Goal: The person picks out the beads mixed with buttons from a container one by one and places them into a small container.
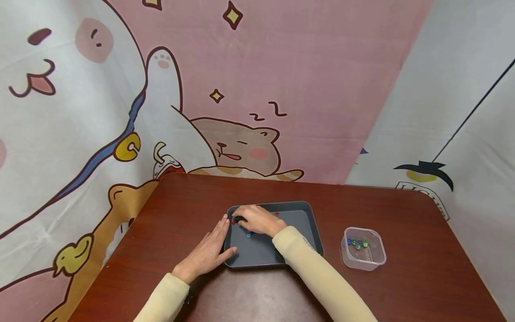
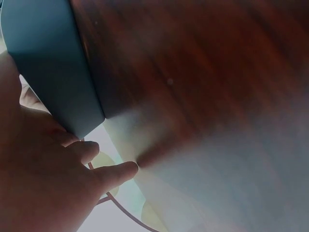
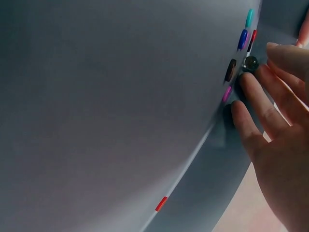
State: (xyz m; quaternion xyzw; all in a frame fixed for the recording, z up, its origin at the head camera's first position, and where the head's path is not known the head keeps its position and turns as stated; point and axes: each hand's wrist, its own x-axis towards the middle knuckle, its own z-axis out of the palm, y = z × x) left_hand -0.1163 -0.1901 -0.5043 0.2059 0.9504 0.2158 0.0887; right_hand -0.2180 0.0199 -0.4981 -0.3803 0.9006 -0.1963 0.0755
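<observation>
A dark grey tray [image 1: 261,250] lies on the table. My right hand [image 1: 257,220] reaches into its far left part. At its fingertips is a clear glass marble [image 3: 250,63], beside the tray wall; whether the fingers grip it is hard to tell. Close by sit several small coloured pieces, among them a teal piece [image 3: 249,18], a blue piece [image 3: 242,39], a dark brown piece [image 3: 231,70] and a pink piece [image 3: 226,94]. A red piece [image 3: 161,203] lies apart along the wall. My left hand [image 1: 207,250] rests with extended fingers against the tray's left side.
Right of the tray stands a clear plastic box [image 1: 364,264] with several green and blue marbles [image 1: 358,243] inside. The brown table [image 1: 418,250] ends at a printed cloth backdrop [image 1: 322,89] behind and at the sides.
</observation>
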